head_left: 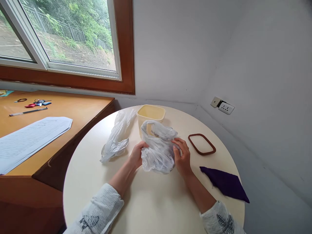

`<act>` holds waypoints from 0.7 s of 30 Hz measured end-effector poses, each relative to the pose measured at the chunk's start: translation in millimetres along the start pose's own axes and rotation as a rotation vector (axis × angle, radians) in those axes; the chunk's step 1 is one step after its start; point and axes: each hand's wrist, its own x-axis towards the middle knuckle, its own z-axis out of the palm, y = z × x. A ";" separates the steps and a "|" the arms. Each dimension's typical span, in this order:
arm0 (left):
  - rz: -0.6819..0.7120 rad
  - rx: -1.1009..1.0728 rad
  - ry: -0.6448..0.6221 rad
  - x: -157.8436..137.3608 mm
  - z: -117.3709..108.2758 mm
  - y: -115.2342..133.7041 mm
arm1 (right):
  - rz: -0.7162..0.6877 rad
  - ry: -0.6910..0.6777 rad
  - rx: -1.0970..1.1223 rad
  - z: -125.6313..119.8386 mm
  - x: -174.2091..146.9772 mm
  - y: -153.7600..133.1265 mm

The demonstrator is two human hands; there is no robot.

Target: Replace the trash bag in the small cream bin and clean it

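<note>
Between my hands is a crumpled white plastic bag, its loop handle standing up toward the back. My left hand grips the bag's left side, thumb on top and the other fingers underneath. On the other side, my right hand is closed on the bag's right edge, the fingers bent over it. Just behind the bag stands a cream plastic bin, its front partly covered by the bag. A second white plastic bag lies stretched out to the left of the bin.
On the round table, a brown rounded frame and a folded dark purple cloth lie to the right. At left, a wooden desk holds papers, a pen and keys. A wall socket is beyond the table.
</note>
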 end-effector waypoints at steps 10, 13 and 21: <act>-0.037 -0.039 -0.062 -4.4 -0.5 3.9 | 0.125 -0.106 0.140 3.1 5.7 15.5; -0.029 -0.056 -0.072 -4.7 -1.0 6.4 | 0.055 -0.110 0.035 2.3 5.1 13.4; 0.069 -0.075 -0.034 -5.8 -5.3 14.9 | -0.076 -0.142 -0.291 0.6 1.7 2.4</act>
